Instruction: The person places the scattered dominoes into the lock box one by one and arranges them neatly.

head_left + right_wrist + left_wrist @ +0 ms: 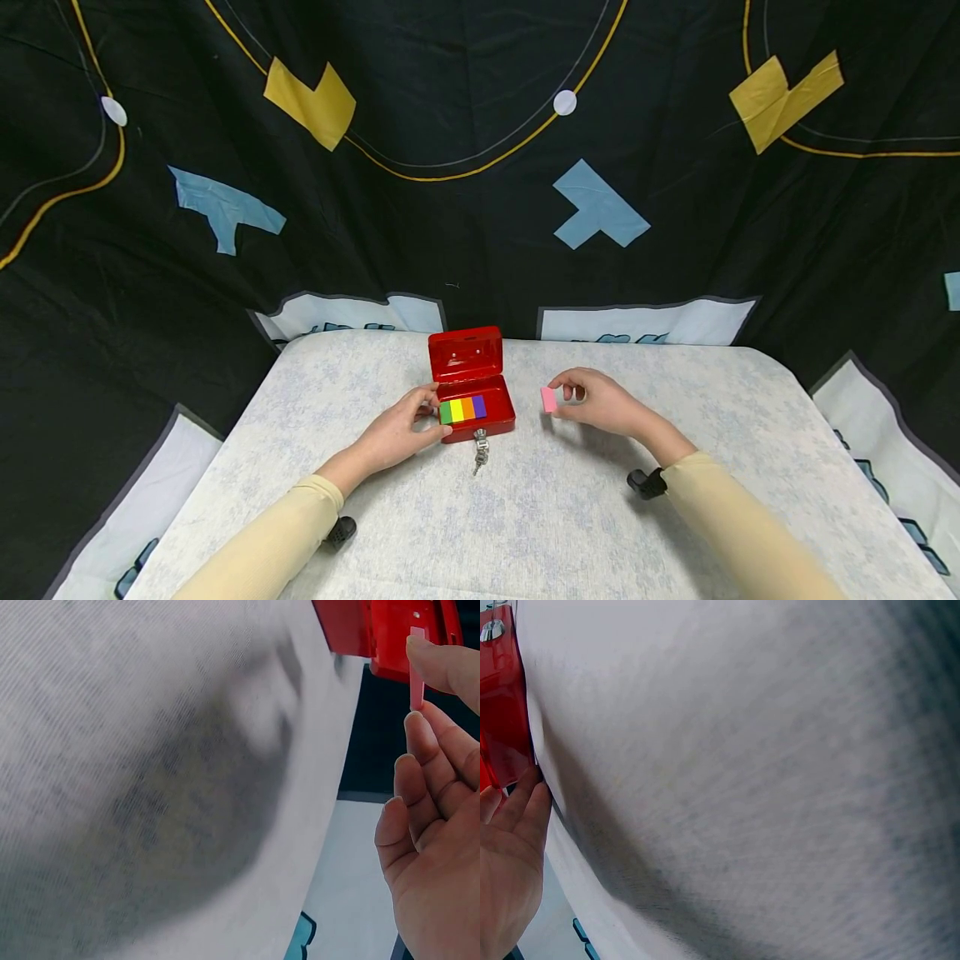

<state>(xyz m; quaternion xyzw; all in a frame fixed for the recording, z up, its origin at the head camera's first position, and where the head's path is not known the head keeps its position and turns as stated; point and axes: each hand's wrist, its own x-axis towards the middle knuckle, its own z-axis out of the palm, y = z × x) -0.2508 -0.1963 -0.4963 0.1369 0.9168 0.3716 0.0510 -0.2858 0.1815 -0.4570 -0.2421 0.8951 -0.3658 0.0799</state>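
Note:
My right hand (603, 402) pinches a small flat pink rectangular piece (549, 400) between thumb and fingertips, just above the table. The right wrist view shows the pink piece (417, 671) edge-on, with the other fingers bent below it. To its left stands a red cash box (501, 408), its lid (465, 354) raised. Green (446, 413), yellow (457, 410), orange (468, 408) and purple (480, 407) pieces lie in a row inside. My left hand (397, 429) holds the box's left end, thumb at the front corner, fingertips (531, 776) against its side.
Keys (482, 450) hang from the lock at the box's front. The box and hands are over a table with a pale mottled cloth (525, 533). Behind its far edge hangs a black curtain (465, 242) with coloured shapes. A black wrist device (647, 483) sits under the right sleeve.

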